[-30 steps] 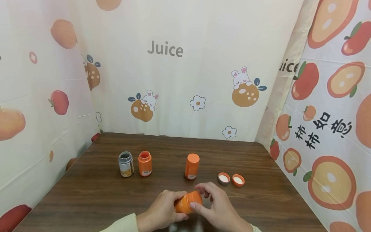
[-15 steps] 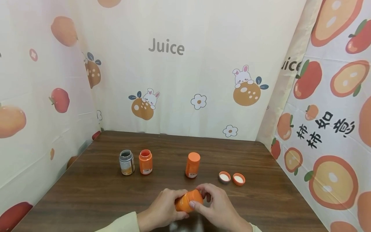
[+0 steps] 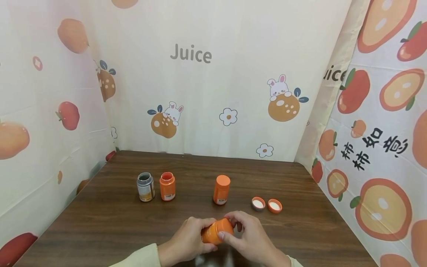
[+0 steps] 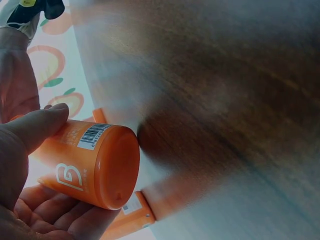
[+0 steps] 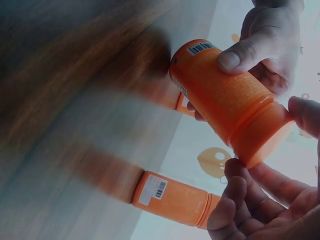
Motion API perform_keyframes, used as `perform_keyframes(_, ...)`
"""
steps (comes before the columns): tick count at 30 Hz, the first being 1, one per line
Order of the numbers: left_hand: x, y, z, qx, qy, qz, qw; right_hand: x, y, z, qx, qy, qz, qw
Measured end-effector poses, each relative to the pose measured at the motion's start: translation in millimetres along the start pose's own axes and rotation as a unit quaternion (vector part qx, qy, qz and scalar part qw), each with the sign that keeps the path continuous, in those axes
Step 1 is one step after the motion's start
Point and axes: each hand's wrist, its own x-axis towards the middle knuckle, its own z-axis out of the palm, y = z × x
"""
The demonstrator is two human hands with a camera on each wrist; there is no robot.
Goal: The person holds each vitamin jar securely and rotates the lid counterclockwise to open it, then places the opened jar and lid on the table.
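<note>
My left hand (image 3: 188,239) grips an orange plastic bottle (image 3: 210,234) round its body, close over the near part of the table. The bottle is tilted, with its capped end toward the right hand. My right hand (image 3: 250,237) pinches the orange cap (image 5: 262,135), thumb on one side and fingertips on the other. The cap sits on the bottle's neck. In the left wrist view, the bottle's flat base (image 4: 120,167) and a barcode (image 4: 94,136) face the camera.
A capped orange bottle (image 3: 221,191) stands beyond the hands. To the left are an uncapped grey bottle (image 3: 145,188) and an uncapped orange bottle (image 3: 167,188). A grey-and-orange cap (image 3: 258,204) and an orange cap (image 3: 275,206) lie upturned at right on the wooden table (image 3: 110,222).
The head view has shifted slightly. Both hands stay on the bottle in nearly the same place, and the standing bottles and loose caps have not moved.
</note>
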Motion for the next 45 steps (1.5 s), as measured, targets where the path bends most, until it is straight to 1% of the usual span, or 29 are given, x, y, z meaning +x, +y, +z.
perform_keyframes(9,-0.4,-0.2,0.1,0.011,0.004,0.011,0.9999,-2.2,5.2,-1.9,-0.028,0.012,-0.064,0.9975)
perform_keyframes(17,-0.8,0.1,-0.1,0.017,0.006,0.015,0.9997,-2.6,5.5,-5.1,-0.02,-0.001,-0.117,0.993)
perform_keyframes(19,-1.1,0.1,-0.2,0.021,0.009,0.018,0.9996,-2.2,4.9,-6.1,-0.017,-0.008,-0.124,0.9921)
perform_keyframes(23,-1.6,-0.2,-0.2,0.028,0.013,0.025,0.9992,-1.9,3.5,-7.8,-0.014,-0.02,-0.126,0.9917)
perform_keyframes(30,-1.7,-1.3,-0.1,0.029,0.016,0.026,0.9991,-1.5,2.8,-7.3,-0.014,-0.013,-0.159,0.9872)
perform_keyframes(36,-1.2,-1.9,-0.2,0.017,0.009,0.021,0.9996,-2.3,2.3,-7.5,-0.021,-0.011,-0.134,0.9907)
perform_keyframes(41,-1.0,-1.2,-0.2,0.01,0.007,0.018,0.9998,-2.2,2.1,-5.2,-0.02,0.009,-0.086,0.9961)
perform_keyframes(45,-0.9,-1.2,-0.1,0.007,0.007,0.016,0.9998,-1.3,3.4,-2.4,-0.025,0.024,-0.037,0.9987)
